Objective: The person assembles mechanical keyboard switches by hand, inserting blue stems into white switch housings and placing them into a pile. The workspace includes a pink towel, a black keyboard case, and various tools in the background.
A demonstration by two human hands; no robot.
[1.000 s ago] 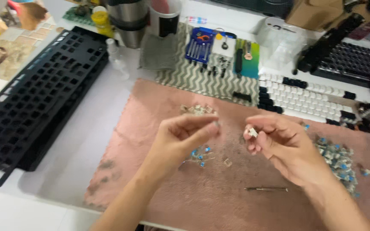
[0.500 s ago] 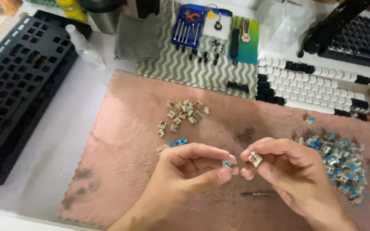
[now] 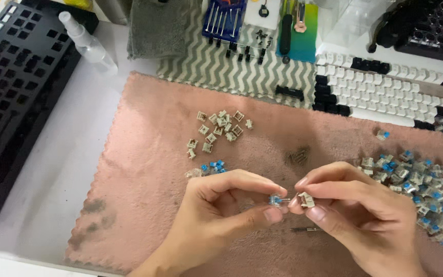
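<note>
Resting between both hands [image 3: 288, 205]: switch [image 3: 277, 199]

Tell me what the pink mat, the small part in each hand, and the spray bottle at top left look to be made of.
Pink mat: soft napped cloth, likely microfibre; fuzzy surface, scalloped edge, dark stains.
Blue-stemmed part in the left hand: looks like clear and blue moulded plastic.
Beige part in the right hand: opaque matte plastic, probably.
Spray bottle: translucent plastic, slightly frosted.

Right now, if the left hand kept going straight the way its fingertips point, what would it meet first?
The left hand points right, pinching a blue-stemmed switch part. It would first meet the beige housing held in the right hand, almost touching already; depth looks matched, though that is uncertain.
</note>
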